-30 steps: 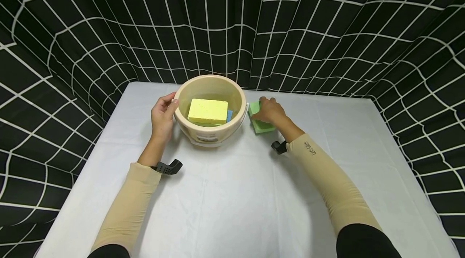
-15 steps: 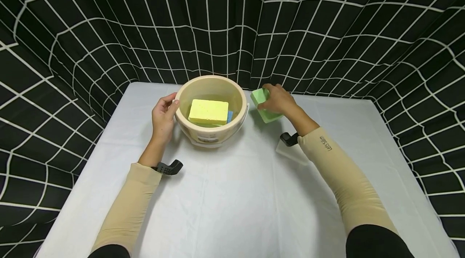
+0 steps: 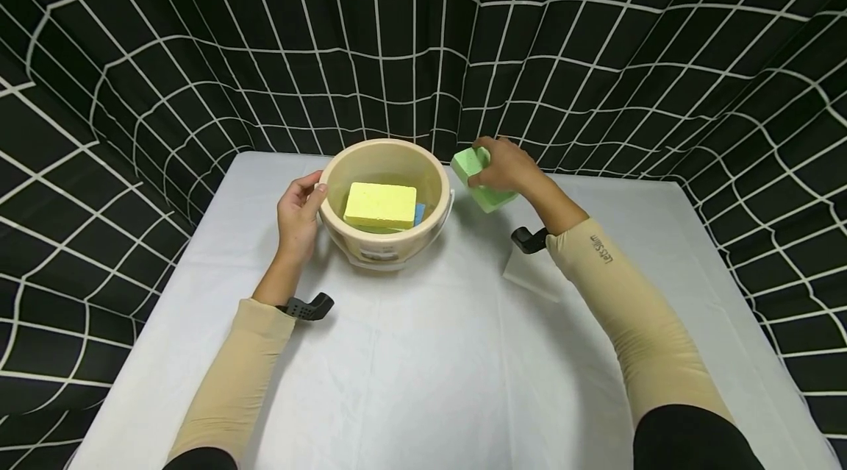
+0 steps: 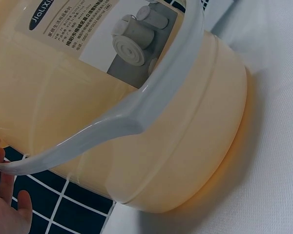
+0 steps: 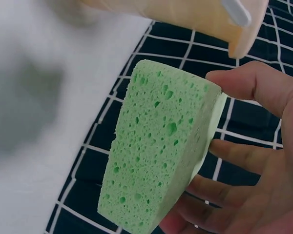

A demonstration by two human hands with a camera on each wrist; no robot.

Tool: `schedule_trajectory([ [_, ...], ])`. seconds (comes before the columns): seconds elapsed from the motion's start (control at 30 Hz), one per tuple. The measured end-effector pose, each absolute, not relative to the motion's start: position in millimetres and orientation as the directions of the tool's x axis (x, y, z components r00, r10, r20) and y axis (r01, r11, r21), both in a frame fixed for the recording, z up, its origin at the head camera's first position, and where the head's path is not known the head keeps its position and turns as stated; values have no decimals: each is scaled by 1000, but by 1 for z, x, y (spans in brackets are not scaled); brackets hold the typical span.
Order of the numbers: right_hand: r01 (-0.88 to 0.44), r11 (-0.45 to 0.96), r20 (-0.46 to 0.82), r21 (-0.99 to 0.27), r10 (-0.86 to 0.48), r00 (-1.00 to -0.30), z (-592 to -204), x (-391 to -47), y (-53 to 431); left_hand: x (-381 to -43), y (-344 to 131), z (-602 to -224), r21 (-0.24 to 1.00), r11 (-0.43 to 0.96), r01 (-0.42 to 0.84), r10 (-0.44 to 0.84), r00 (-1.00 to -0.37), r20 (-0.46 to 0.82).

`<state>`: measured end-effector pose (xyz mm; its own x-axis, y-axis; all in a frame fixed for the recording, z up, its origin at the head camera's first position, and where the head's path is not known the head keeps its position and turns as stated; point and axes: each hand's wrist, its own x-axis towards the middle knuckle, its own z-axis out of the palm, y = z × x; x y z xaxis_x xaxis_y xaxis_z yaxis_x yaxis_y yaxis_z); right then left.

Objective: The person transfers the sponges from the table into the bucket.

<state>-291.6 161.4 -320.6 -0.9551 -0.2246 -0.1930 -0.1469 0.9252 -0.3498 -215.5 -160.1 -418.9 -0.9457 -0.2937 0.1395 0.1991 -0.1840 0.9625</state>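
Green sponge (image 3: 481, 177) gripped in raised right hand (image 3: 509, 165)

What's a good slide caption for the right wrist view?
Right hand grips a green sponge in the air beside the beige bucket.

Right hand (image 3: 512, 168) grips the green sponge (image 3: 481, 179), lifted off the table just beside the beige bucket (image 3: 386, 199); left hand (image 3: 298, 216) cups its opposite wall, yellow sponge (image 3: 380, 204) lying inside between them.
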Motion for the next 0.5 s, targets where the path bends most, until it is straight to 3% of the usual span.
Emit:
schedule_trajectory([
  [0.5,-246,887,-122,-390,-315,-941,-296,-294,151,-215,-159,-417,958,-194,210,-305,-941,144],
])
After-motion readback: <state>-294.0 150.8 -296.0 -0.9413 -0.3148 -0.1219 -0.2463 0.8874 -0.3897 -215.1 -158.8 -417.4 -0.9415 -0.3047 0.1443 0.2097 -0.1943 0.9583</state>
